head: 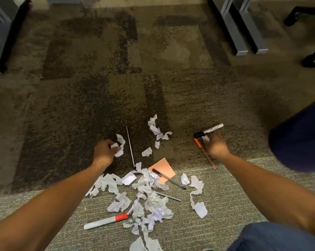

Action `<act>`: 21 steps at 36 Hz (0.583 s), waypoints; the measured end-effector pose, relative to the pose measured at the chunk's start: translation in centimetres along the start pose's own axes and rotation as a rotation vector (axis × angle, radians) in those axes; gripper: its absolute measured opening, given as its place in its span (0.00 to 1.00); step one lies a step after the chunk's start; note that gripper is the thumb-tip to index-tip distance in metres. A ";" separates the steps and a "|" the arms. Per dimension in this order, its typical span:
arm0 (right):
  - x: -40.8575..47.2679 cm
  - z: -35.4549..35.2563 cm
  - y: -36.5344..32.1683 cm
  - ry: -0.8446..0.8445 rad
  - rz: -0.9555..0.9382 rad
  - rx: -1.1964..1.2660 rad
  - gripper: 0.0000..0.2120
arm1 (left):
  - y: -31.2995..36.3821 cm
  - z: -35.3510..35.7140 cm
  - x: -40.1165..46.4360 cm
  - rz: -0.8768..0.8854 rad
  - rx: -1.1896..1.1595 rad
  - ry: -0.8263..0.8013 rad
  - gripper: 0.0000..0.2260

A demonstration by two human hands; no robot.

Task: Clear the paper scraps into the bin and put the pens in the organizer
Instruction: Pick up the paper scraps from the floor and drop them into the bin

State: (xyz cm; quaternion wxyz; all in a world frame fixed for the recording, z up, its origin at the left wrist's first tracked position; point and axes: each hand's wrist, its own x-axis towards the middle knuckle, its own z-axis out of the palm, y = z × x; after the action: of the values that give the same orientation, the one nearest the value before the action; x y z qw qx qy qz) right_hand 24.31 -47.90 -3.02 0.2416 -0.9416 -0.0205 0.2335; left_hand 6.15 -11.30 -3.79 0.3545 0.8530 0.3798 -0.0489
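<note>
White paper scraps (147,198) lie in a heap on the carpet in front of me, with a few more (155,130) farther out. My left hand (104,151) is closed on a crumpled scrap (119,145) at the heap's left. My right hand (215,145) grips a black-capped white marker (210,130) and an orange pen (204,153), with a small scrap under its fingers. A red-capped marker (106,221), a black pen (168,178), a grey pen (168,196) and a thin white rod (130,146) lie loose. Neither bin nor organizer is in view.
An orange sticky note pad (163,168) lies under the black pen. A dark blue rounded object (301,140) sits at the right. Grey desk legs (240,29) and a chair caster (313,60) stand at the back right, another grey leg (1,33) at the back left.
</note>
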 end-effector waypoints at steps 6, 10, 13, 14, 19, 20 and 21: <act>-0.8 -0.6 -0.6 0.011 -0.027 -0.051 0.12 | -0.3 -0.6 -0.5 -0.061 -0.048 0.063 0.08; -1.7 -1.5 -0.7 0.091 0.001 0.053 0.12 | -0.3 -1.4 -1.2 -0.100 -0.090 0.059 0.03; -2.6 -2.1 -1.0 0.103 -0.076 0.041 0.16 | -0.3 -2.3 -1.8 -0.049 -0.081 0.020 0.09; -2.8 -2.3 -1.1 0.089 -0.102 0.029 0.16 | -0.3 -2.5 -1.9 -0.028 -0.070 0.010 0.11; -4.1 -2.7 -1.4 -0.020 -0.193 -0.064 0.15 | 0.2 -3.1 -2.5 -0.014 -0.077 0.015 0.14; -4.5 -2.7 -1.5 -0.033 -0.209 -0.082 0.15 | 0.3 -3.1 -2.6 -0.016 -0.083 0.021 0.15; -4.9 -2.7 -1.6 -0.047 -0.224 -0.102 0.14 | 0.5 -3.2 -2.8 -0.020 -0.093 0.028 0.16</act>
State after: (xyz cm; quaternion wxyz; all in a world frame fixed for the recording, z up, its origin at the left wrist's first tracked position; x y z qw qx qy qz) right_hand 21.25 -48.46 1.87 0.2172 -0.9388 -0.1433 0.2255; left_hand 3.93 -11.16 -0.16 0.3878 0.8324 0.3951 -0.0229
